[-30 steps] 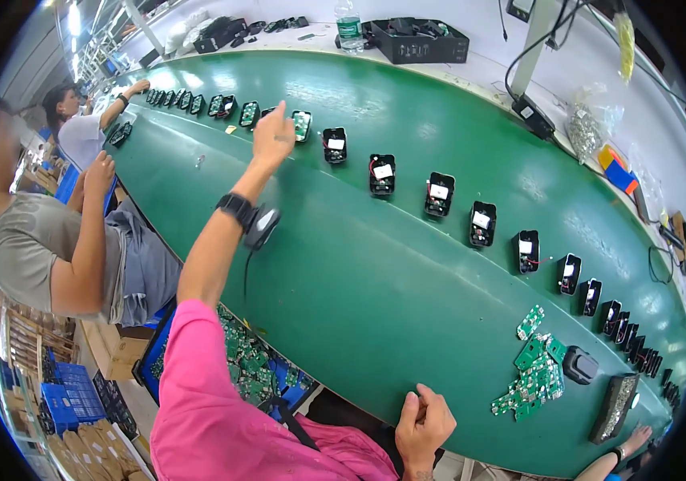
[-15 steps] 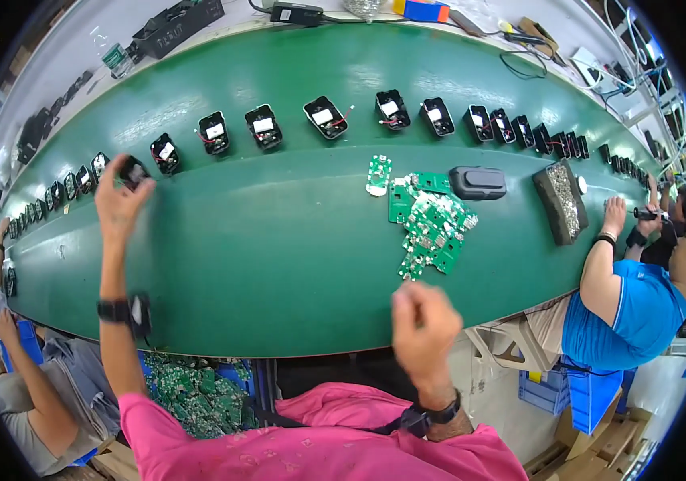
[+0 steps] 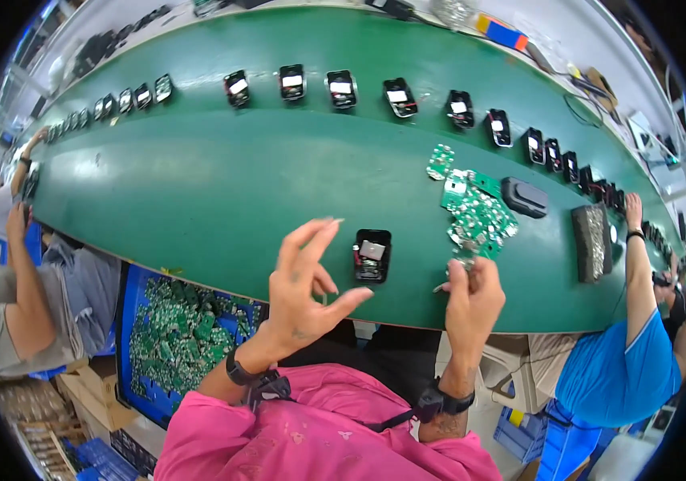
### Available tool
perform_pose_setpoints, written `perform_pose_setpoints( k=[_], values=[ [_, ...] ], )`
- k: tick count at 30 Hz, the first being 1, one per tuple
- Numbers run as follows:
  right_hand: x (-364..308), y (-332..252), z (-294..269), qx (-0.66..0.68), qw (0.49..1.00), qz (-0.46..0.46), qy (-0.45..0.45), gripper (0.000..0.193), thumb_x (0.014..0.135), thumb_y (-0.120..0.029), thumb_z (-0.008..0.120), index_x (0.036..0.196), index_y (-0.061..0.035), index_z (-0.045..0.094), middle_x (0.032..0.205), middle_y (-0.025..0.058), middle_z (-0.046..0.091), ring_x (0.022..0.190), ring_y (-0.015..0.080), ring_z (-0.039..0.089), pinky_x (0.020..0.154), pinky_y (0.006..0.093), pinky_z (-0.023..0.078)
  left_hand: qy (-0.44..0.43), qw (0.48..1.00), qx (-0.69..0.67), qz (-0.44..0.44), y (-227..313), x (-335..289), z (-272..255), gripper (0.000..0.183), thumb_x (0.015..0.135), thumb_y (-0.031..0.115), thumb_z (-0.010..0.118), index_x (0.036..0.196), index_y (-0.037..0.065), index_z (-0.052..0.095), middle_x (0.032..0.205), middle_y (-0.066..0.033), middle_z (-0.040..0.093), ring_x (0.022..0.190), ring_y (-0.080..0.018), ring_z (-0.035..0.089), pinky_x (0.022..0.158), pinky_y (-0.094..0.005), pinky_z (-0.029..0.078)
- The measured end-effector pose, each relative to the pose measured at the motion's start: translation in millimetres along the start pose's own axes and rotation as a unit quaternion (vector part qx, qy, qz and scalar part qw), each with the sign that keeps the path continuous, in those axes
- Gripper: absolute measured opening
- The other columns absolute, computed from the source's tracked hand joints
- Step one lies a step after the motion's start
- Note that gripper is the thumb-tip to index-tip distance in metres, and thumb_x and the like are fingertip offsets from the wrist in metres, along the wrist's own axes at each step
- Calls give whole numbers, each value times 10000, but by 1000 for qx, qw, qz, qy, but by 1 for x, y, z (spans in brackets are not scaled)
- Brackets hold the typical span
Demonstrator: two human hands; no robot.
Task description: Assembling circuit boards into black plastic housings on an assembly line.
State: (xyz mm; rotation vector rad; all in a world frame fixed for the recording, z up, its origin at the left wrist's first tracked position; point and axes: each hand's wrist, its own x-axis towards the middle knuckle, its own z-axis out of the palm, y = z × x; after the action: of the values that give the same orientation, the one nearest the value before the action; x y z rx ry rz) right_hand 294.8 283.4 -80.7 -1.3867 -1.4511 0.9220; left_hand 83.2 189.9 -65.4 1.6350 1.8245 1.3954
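A black plastic housing (image 3: 372, 258) lies open side up on the green bench in front of me, with a pale block and a bit of red inside. Beside it on the left, my left hand (image 3: 304, 293) is open, thumb and fingers spread, apart from the housing. My right hand (image 3: 473, 301) is closed in a pinch at the near end of a heap of green circuit boards (image 3: 481, 218). A small pale tip shows at its fingers, too small to name. One circuit board (image 3: 441, 162) lies just beyond the heap.
Similar housings (image 3: 341, 90) line the bench's far side. A closed dark case (image 3: 525, 197) and a dark block with a speckled top (image 3: 591, 243) lie to the right. A blue bin (image 3: 125, 345) of circuit boards stands below the edge. Co-workers sit on both sides, one in a blue shirt (image 3: 617, 377).
My left hand has come from the row at far left to the near middle, and a housing now lies there. My right hand remains pinched near the boards. The view has shifted.
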Motion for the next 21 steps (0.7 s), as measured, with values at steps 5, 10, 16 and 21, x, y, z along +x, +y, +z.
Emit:
perform_pose_setpoints(
  k=[5, 10, 16, 21],
  values=[
    [-27, -33, 3, -28, 952, -150, -267, 229, 827, 25, 727, 1055, 8, 730, 769, 65, 680, 546, 78, 582, 499, 243, 461, -39, 954, -247, -165, 18, -29, -6, 520, 824, 106, 798, 1296, -3, 609, 914, -51, 644, 616, -38, 553, 513, -177, 407],
    [-39, -40, 22, 96, 947, -56, -301, 132, 877, -19, 722, 994, 32, 693, 716, 52, 652, 547, 65, 571, 492, 223, 441, 26, 893, -372, -253, 8, -26, 5, 259, 945, 122, 710, 1122, -65, 680, 841, -73, 698, 605, -53, 572, 522, -190, 453],
    [-25, -49, 34, 166, 945, 113, -258, 244, 1002, -152, 609, 799, -18, 610, 629, -1, 580, 494, 38, 487, 443, 197, 355, 53, 874, -405, -265, 4, -13, 4, 296, 983, 156, 649, 1164, -78, 651, 823, -78, 675, 594, -76, 580, 532, -197, 454],
    [-4, -46, 43, 142, 938, 128, -288, 286, 999, -172, 613, 750, -32, 598, 602, -11, 563, 467, 32, 464, 425, 203, 328, 116, 878, -390, -255, -14, -18, 0, 291, 1004, 145, 552, 1201, -66, 594, 795, -72, 631, 586, -96, 561, 547, -222, 464]
  ],
)
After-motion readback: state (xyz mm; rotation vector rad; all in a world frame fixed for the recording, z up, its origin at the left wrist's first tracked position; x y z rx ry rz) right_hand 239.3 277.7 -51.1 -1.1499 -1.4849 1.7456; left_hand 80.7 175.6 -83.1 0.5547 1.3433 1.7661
